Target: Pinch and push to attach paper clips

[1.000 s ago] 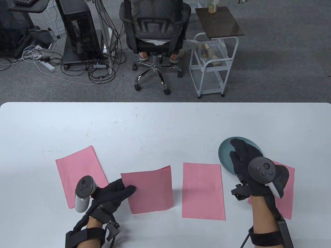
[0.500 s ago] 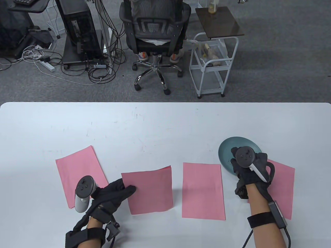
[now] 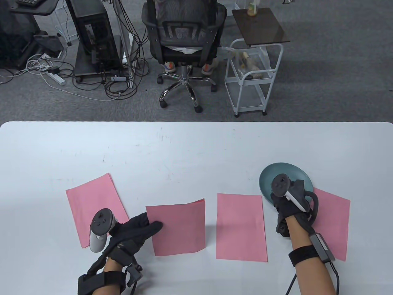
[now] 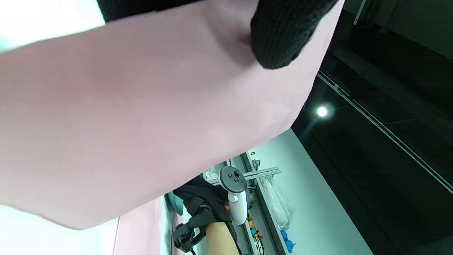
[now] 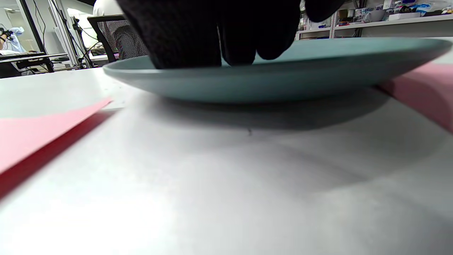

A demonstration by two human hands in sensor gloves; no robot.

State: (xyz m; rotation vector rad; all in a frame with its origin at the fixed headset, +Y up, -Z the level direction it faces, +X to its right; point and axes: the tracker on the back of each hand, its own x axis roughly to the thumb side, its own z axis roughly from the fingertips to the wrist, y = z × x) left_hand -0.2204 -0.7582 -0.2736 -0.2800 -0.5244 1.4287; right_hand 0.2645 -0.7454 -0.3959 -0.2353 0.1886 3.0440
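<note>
My left hand (image 3: 152, 226) pinches the left edge of a pink paper stack (image 3: 181, 227), thumb on top, and holds that edge lifted off the table. From below, the left wrist view shows the paper (image 4: 141, 106) with a gloved fingertip (image 4: 283, 35) pressed against it. My right hand (image 3: 281, 199) is over the near rim of a teal plate (image 3: 273, 173). Its fingers (image 5: 212, 35) dip down behind the plate rim (image 5: 283, 81). The tracker and the rim hide the fingertips and whatever lies in the plate. No paper clip shows in any view.
Three more pink sheets lie on the white table: one at the left (image 3: 92, 202), one in the middle (image 3: 241, 227), one at the right (image 3: 333, 221) partly under the plate. Beyond the far edge stand an office chair (image 3: 184, 40) and a white cart (image 3: 253, 80).
My right hand has turned from lying flat over the plate to pointing its fingers down into it, and drawn slightly left. The stack in my left hand has edged a little to the right.
</note>
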